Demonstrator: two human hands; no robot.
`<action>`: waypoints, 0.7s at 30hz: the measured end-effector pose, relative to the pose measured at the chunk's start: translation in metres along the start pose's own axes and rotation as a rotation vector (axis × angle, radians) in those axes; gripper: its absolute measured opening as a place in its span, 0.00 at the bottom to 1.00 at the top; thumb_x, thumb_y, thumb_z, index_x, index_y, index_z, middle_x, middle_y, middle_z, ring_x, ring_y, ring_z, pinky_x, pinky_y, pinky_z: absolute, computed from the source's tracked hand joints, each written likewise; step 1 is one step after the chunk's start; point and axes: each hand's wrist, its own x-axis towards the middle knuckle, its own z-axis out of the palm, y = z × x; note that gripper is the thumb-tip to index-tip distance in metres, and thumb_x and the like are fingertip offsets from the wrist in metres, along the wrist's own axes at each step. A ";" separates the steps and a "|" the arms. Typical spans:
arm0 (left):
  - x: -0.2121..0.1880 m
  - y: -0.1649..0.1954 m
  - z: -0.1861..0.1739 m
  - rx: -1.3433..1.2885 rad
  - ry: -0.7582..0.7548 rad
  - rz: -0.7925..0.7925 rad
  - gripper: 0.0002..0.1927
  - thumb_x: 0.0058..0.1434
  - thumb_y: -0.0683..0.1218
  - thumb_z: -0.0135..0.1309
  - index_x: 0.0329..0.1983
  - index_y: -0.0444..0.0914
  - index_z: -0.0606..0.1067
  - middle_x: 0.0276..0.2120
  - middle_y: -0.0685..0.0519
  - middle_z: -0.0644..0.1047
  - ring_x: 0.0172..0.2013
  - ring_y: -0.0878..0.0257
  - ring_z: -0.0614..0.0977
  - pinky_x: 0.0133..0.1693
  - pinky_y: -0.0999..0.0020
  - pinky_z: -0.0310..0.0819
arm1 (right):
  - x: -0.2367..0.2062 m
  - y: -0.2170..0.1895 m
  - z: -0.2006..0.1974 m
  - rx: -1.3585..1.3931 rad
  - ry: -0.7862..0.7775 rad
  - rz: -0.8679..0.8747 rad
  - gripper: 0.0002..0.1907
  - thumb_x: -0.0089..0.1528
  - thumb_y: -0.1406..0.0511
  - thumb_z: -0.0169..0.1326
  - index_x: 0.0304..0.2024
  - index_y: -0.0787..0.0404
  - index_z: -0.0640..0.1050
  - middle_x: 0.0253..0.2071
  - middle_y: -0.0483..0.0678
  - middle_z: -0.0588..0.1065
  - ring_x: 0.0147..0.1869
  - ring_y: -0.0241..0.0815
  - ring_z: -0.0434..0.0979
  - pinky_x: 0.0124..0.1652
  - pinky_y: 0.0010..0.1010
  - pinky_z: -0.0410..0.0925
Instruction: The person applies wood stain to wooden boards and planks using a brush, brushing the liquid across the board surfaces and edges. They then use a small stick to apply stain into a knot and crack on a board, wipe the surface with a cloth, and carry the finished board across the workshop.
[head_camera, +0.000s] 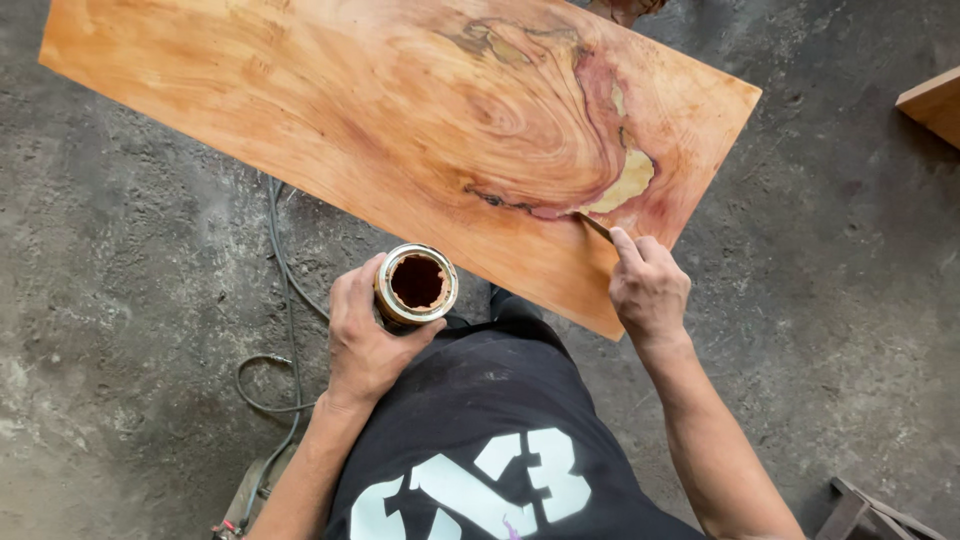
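Head view: left hand (362, 335) wrapped around a small round metal tin (416, 285), open top, brown-red residue inside, held just off the near edge of a large orange-brown wooden slab (300, 110). Right hand (648, 290) pinched shut on a thin stick-like tool (594, 226), tip touching the pale filled patch (628, 182) by the dark swirl. Near edge and right corner unobstructed. Grey concrete floor (110, 300) around; grey cable (285, 290) left.

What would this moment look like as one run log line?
left hand: holds open can | right hand: presses thin tool to wood slab | floor: cable
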 end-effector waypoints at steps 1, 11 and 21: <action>0.004 0.000 -0.001 -0.003 -0.003 0.000 0.48 0.40 0.49 0.76 0.63 0.34 0.67 0.53 0.41 0.73 0.56 0.44 0.74 0.58 0.51 0.69 | 0.001 -0.001 -0.001 -0.003 0.004 -0.005 0.20 0.58 0.71 0.56 0.54 0.56 0.80 0.35 0.46 0.73 0.38 0.46 0.77 0.35 0.37 0.70; 0.047 -0.011 -0.006 -0.024 -0.059 0.071 0.46 0.41 0.49 0.76 0.63 0.35 0.67 0.53 0.42 0.74 0.55 0.45 0.75 0.57 0.52 0.70 | 0.006 -0.012 -0.001 -0.111 0.002 0.003 0.20 0.58 0.70 0.57 0.54 0.57 0.81 0.34 0.45 0.73 0.37 0.43 0.76 0.34 0.34 0.70; 0.065 -0.020 -0.006 -0.008 -0.108 0.110 0.49 0.40 0.52 0.77 0.63 0.35 0.66 0.52 0.44 0.74 0.55 0.46 0.74 0.57 0.51 0.69 | 0.007 -0.016 -0.004 -0.157 0.009 -0.001 0.20 0.57 0.71 0.57 0.53 0.57 0.82 0.34 0.44 0.72 0.36 0.41 0.76 0.34 0.32 0.70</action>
